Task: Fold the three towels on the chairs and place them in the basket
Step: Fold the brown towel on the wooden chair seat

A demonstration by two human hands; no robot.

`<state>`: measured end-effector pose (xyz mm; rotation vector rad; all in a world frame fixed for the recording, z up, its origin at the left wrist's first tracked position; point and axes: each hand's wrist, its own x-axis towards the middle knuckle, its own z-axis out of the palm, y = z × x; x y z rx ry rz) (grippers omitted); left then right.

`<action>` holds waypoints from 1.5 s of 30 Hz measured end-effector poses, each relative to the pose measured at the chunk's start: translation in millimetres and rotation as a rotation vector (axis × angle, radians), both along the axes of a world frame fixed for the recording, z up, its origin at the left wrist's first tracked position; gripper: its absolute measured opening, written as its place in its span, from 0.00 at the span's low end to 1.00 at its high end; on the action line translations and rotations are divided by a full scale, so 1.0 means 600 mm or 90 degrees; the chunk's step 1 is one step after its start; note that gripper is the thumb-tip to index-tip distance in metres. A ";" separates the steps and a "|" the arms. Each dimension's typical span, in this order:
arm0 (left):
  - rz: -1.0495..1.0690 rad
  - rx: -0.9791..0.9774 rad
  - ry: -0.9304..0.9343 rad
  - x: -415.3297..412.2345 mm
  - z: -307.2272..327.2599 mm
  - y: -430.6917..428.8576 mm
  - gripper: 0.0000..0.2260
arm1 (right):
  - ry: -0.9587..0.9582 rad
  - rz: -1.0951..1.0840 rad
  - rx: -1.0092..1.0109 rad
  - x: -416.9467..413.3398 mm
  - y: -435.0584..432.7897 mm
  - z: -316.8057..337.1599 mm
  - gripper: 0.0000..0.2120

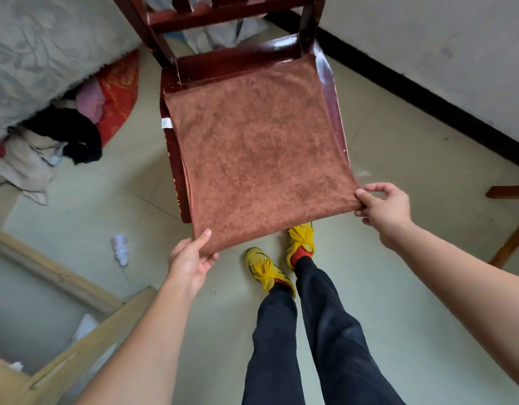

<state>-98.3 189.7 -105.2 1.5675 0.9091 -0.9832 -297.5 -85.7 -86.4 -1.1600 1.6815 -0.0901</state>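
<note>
Brown towel [252, 147] spread flat over seat of dark red chair [240, 58], near edge overhanging. Left hand [191, 261] pinches near-left corner; right hand [382, 206] pinches near-right corner. Yellow shoes [264, 267] just beneath. Clothes pile [59, 141] far left on floor.

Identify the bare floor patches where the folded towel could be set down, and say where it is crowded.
Bare floor lies between the chair and the black skirting. Crowded: the clothes pile left of the chair.
</note>
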 end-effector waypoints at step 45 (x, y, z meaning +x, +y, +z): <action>-0.439 0.359 -0.392 0.336 -0.075 -0.254 0.13 | 0.145 0.462 -0.273 0.336 -0.245 -0.096 0.14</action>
